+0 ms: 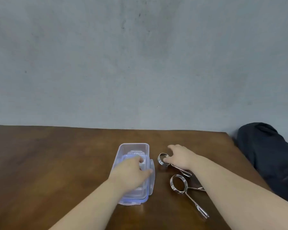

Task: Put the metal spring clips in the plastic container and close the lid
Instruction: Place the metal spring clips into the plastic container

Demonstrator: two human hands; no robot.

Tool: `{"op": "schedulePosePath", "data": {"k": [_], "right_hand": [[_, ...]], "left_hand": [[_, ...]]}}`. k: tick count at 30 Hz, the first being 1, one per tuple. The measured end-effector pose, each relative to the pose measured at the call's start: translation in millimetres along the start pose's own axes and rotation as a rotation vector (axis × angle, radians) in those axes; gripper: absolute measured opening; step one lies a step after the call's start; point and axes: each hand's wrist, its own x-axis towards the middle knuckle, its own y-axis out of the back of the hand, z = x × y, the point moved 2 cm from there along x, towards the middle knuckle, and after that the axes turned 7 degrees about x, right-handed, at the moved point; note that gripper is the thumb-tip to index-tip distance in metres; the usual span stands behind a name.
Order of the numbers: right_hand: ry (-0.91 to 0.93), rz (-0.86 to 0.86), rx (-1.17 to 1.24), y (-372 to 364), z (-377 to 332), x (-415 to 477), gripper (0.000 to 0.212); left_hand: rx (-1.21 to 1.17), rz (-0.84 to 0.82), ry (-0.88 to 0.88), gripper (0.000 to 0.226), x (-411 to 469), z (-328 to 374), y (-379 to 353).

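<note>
A clear plastic container (pixel 133 144) stands on the wooden table (pixel 56 163). Its blue-edged lid (pixel 152 173) lies on top, shifted toward me, so the far end of the container is uncovered. My left hand (pixel 130 173) lies on the lid with its fingers curled over it. To the right lie two metal spring clips. My right hand (pixel 181 156) is on the far clip (pixel 161 159), thumb and fingers pinching its coil while the clip still touches the table. The near clip (pixel 178 183) lies free, handles pointing toward me, partly under my right forearm.
A dark bag or cloth bundle (pixel 269 160) sits past the table's right edge. A grey wall rises behind the table's far edge. Bare wood stretches to the left of the container.
</note>
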Motion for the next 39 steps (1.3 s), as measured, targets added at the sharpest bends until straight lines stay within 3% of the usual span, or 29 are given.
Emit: {"op": "schedulePosePath", "data": {"k": [4, 10, 14, 26, 29, 34, 39], "right_hand": [[-0.002, -0.025, -0.111, -14, 0, 7, 0.08], [0.015, -0.013, -0.249, -21, 5, 11, 0.058], [-0.001, -0.003, -0.275, -14, 17, 7, 0.044], [-0.281, 0.105, 0.13, 21, 85, -16, 0.03], [-0.304, 0.172, 0.339, 31, 92, -20, 0.03], [-0.185, 0.27, 0.557, 58, 77, -26, 0.028], [-0.001, 0.239, 0.507, 83, 30, -27, 0.027]], "left_hand": [[0.234, 0.007, -0.025, 0.048, -8, 9, -8], [0.354, -0.019, -0.064, 0.02, -6, 12, -11], [0.463, -0.032, -0.12, 0.02, 0, 11, -13], [0.736, -0.044, -0.305, 0.014, 22, 8, -16], [0.777, -0.026, -0.314, 0.03, 23, 13, -14], [0.756, 0.008, -0.346, 0.044, 30, 15, -15], [0.681, 0.073, -0.404, 0.051, 36, 7, -22]]}}
